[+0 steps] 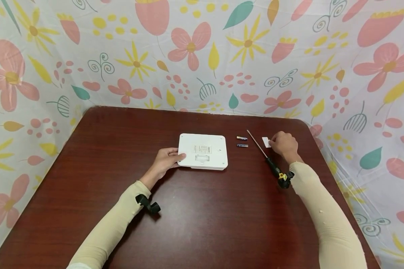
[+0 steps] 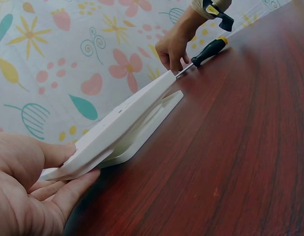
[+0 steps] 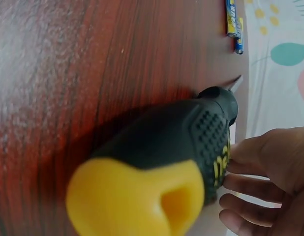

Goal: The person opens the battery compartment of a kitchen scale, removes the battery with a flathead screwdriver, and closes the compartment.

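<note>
My left hand grips the left edge of a white kitchen scale, thumb on top and fingers beneath. The scale lies underside up, showing a label and a battery compartment without its cover; in the left wrist view its near edge is raised off the table. At the right, my right hand pinches the edge of a small white battery cover. Its fingers are bent in the right wrist view, where a screwdriver hides most of the cover.
A long screwdriver with a black and yellow handle lies just left of my right hand. Two batteries lie between the scale and the screwdriver. Flowered cloth hangs behind the dark wooden table.
</note>
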The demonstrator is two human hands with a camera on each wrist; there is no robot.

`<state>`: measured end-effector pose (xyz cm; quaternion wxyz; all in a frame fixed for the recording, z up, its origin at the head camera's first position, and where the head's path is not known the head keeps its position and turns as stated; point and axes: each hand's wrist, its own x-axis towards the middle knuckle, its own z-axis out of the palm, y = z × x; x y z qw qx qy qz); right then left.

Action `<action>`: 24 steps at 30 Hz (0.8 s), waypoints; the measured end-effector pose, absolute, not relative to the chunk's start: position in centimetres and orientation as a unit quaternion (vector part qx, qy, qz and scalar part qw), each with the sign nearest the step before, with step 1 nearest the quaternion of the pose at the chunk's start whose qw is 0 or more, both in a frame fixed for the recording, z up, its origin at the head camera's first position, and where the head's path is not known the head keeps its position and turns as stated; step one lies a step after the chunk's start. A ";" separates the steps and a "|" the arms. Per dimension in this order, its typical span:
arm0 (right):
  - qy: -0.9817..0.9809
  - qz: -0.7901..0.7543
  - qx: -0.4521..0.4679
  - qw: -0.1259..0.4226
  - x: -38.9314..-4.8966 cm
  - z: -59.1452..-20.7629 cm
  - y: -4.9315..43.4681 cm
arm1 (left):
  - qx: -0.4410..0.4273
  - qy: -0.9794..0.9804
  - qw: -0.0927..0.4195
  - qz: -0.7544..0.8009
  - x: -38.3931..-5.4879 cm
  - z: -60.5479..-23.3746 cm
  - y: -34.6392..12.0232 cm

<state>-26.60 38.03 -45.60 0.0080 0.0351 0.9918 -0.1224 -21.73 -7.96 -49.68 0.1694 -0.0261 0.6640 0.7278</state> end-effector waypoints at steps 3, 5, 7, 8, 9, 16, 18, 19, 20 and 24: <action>0.991 -0.124 0.042 -0.001 -26.6 -45.7 38.1 | -0.026 0.662 0.170 0.729 -21.7 -49.6 -7.9; 0.991 -0.127 0.044 -0.012 -26.6 -45.7 38.2 | -0.028 0.661 0.171 0.730 -21.7 -49.5 -8.0; 0.990 -0.130 0.045 -0.024 -26.6 -45.7 38.2 | -0.028 0.662 0.170 0.729 -21.7 -49.5 -8.0; 0.990 -0.133 0.045 -0.030 -26.5 -45.6 38.3 | -0.029 0.663 0.169 0.729 -21.7 -49.5 -8.0; 0.989 -0.136 0.046 -0.035 -26.4 -45.5 38.4 | -0.030 0.663 0.169 0.729 -21.7 -49.5 -7.9; 0.986 -0.147 0.043 -0.061 -25.9 -45.0 39.1 | -0.034 0.662 0.170 0.729 -21.7 -49.5 -7.8; 0.986 -0.151 0.039 -0.066 -25.8 -45.0 39.3 | -0.035 0.661 0.169 0.730 -21.7 -49.5 -7.8; 0.985 -0.155 0.035 -0.068 -25.8 -45.0 39.4 | -0.035 0.661 0.169 0.730 -21.7 -49.5 -7.8; 0.984 -0.160 0.032 -0.072 -25.7 -44.9 39.4 | -0.035 0.662 0.168 0.730 -21.7 -49.5 -7.8; 0.978 -0.188 0.018 -0.089 -25.4 -44.4 39.4 | -0.034 0.661 0.168 0.730 -21.7 -49.5 -7.9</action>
